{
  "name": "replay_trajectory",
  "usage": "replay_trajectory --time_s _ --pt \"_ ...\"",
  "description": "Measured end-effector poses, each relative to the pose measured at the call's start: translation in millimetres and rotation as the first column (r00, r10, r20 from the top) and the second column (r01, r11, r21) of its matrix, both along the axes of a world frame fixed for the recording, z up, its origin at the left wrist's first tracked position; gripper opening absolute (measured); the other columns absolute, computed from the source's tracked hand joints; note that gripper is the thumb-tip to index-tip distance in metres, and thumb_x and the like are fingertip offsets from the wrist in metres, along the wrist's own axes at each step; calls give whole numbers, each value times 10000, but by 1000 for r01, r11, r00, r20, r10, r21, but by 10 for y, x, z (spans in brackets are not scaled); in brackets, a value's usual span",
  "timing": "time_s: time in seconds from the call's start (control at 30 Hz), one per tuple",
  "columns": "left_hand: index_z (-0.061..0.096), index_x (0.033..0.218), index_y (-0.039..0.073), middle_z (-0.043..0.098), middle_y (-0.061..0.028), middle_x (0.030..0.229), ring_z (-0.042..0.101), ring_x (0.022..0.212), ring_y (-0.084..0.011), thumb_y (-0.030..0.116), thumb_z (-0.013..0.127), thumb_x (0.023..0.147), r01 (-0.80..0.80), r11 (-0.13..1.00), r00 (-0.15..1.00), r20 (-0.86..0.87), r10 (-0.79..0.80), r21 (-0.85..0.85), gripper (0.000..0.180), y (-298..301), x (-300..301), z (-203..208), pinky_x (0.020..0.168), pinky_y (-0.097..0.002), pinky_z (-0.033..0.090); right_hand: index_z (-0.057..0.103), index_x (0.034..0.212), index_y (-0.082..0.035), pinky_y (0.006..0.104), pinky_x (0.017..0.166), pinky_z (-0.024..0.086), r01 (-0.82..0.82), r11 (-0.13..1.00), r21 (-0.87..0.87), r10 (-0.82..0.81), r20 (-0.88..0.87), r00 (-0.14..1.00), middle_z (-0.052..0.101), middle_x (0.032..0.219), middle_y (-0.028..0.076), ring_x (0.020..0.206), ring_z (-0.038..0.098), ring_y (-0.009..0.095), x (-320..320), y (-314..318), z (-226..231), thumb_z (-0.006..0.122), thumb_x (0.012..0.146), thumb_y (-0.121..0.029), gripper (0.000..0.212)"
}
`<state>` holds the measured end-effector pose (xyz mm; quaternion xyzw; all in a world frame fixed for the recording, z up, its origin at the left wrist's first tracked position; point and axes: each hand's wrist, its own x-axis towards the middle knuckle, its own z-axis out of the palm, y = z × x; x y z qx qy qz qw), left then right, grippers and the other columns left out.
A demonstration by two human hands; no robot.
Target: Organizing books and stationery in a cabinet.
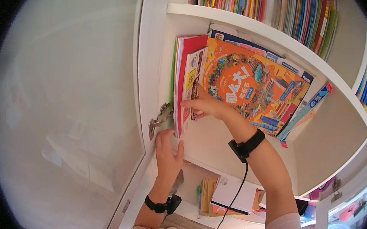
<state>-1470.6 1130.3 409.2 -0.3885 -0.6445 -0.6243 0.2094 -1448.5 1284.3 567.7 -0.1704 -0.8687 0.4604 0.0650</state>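
A row of thin books (180, 77), with red, white and green covers, stands upright against the left wall of a white cabinet shelf. My right hand (203, 105) reaches in from the right. Its thumb lies on the front edge of the red book (195, 43), its fingers on a thin book with a yellow patch (190, 78), so the books sit between them. Below, my left hand (169, 154) is at the books' lower front corner, thumb and fingers apart. A large orange picture-covered box or book (242, 82) leans behind, beside my right hand.
A glass-panelled door (76, 106) hangs open on the left, its metal hinge (159, 120) near my left hand. Packed books (244, 3) fill the shelf above. A blue narrow box (306, 109) leans at right. Below lie a white book (233, 193) and other items. A black cable (232, 200) trails from my right wristband.
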Motion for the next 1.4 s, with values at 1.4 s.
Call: replay_trajectory --time_s 1.4 --pt "520 1198 8 588 -178 1143 597 1008 -292 147 609 757 310 596 594 -339 -730 -741 471 957 1650 -1102 862 -393 491 377 1284 -66 301 862 480 564 634 -528 -772 -465 433 535 1189 76 1122 518 165 3977 115 -3047 636 784 -50 563"
